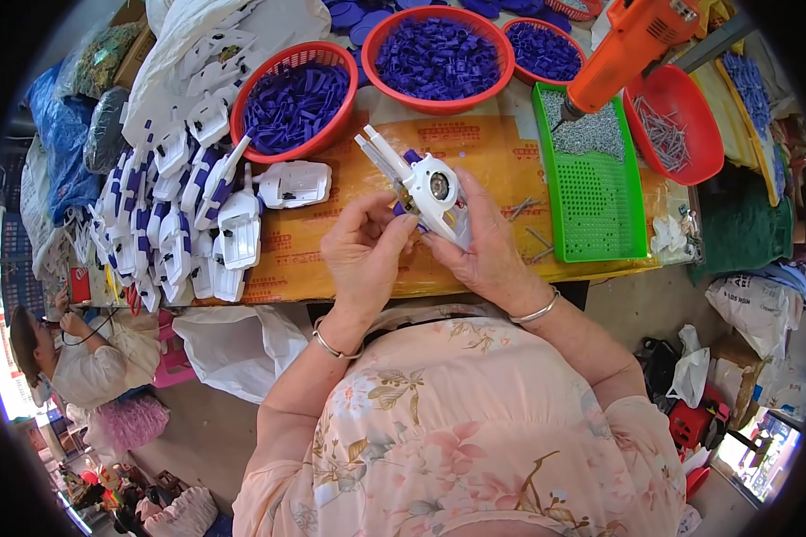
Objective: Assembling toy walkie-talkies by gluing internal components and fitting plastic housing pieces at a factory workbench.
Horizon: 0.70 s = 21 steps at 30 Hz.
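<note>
My right hand [485, 243] grips a white plastic housing [441, 201] with a round dark part set in its face and two long prongs pointing up and left. The fingers of my left hand [364, 249] are closed at the housing's left side. By their tips shows a small purple plastic piece [399, 208]; whether they pinch it or press it against the housing I cannot tell. A single white housing shell [295, 184] lies on the table to the left. Beside it is a heap of similar white and purple housings [175, 210].
Red baskets of purple parts [300, 107] [439, 58] [543, 51] line the table's far side. A green tray [600, 210] holds small screws; an orange power driver [631, 54] hangs above it. A red bowl of metal pins [673, 125] stands right. Another person [94, 358] sits at left.
</note>
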{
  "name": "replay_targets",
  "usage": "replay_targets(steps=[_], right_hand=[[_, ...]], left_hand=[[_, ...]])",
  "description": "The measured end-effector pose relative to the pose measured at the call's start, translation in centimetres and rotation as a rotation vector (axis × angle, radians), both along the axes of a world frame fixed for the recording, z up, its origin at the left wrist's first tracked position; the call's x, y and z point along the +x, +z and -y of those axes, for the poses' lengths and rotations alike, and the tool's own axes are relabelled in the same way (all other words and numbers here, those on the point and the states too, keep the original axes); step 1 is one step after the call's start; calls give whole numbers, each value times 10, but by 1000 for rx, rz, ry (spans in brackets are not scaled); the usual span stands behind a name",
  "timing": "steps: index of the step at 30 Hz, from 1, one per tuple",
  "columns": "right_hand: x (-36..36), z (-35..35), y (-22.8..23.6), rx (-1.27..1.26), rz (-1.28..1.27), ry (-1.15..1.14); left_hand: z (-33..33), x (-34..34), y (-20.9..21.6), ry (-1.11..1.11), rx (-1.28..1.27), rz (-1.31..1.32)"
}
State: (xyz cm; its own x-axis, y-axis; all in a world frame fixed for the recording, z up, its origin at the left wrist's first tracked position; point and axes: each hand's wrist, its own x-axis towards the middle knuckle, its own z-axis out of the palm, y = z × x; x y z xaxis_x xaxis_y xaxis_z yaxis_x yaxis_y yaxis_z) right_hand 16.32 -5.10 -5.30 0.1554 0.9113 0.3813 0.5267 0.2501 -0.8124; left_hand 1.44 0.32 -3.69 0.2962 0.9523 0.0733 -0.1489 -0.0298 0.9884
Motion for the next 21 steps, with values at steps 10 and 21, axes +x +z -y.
replay_targets(steps=[10, 21], right_hand=[[0, 0, 3, -13, 0, -10], [1, 3, 3, -5, -26, 27]], left_hand=[[-2, 6, -4, 47, 61, -88], [4, 7, -1, 83, 161, -145]])
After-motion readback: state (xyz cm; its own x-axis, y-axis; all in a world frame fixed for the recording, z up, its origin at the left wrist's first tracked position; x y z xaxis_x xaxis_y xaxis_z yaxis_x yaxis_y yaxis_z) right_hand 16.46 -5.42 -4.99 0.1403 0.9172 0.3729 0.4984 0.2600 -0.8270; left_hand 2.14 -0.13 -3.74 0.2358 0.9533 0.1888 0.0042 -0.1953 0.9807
